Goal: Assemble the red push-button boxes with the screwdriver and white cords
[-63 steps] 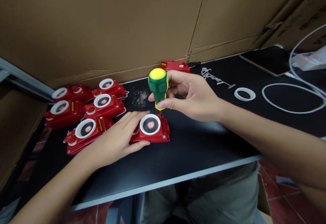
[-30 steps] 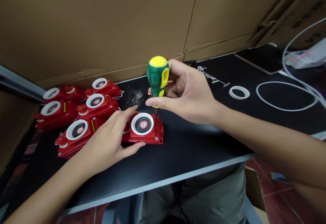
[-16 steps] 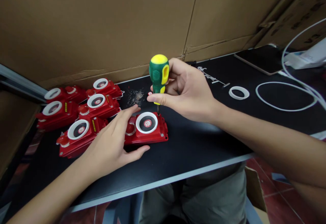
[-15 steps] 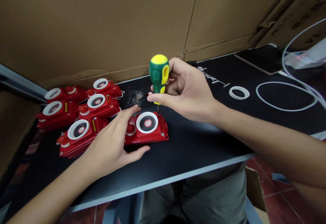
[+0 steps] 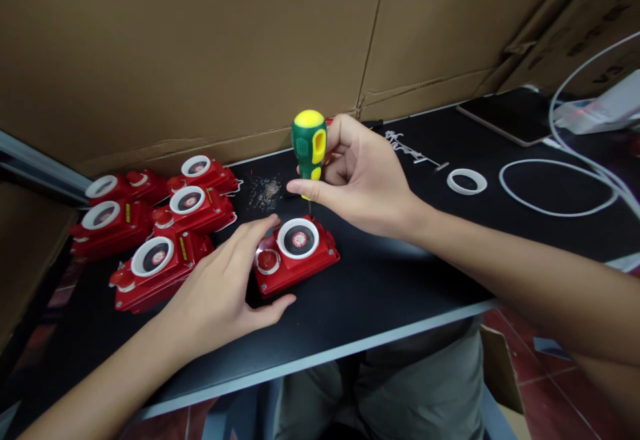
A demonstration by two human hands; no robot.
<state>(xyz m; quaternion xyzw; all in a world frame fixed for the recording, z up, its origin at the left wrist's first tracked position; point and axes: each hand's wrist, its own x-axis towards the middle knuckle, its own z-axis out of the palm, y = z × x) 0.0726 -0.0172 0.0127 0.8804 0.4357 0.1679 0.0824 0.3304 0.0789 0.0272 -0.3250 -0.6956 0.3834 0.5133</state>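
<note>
A stubby green-and-yellow screwdriver (image 5: 309,143) stands upright in my right hand (image 5: 370,183), whose fingers are closed around its handle. Its thin shaft reaches down to the far edge of a red alarm sounder (image 5: 300,267); the exact contact at the tip is too small to make out. On the sounder's face are a white-rimmed round horn and a small red lamp. My left hand (image 5: 220,287) lies at the sounder's left end, fingers and thumb spread apart. Whether its fingertips touch the casing is unclear.
Several more red sounders (image 5: 150,273) are grouped at the left. Behind lie crumbs of debris (image 5: 265,190). To the right are a loose white ring (image 5: 467,181), white plastic bits (image 5: 415,153), a looped white cable (image 5: 555,213) and a dark tablet (image 5: 505,117). Cardboard (image 5: 225,47) walls the back.
The sounder between my hands has turned, its left end swinging toward me and its lamp now in fuller view. The screwdriver stays at its far edge. My left hand has barely moved.
</note>
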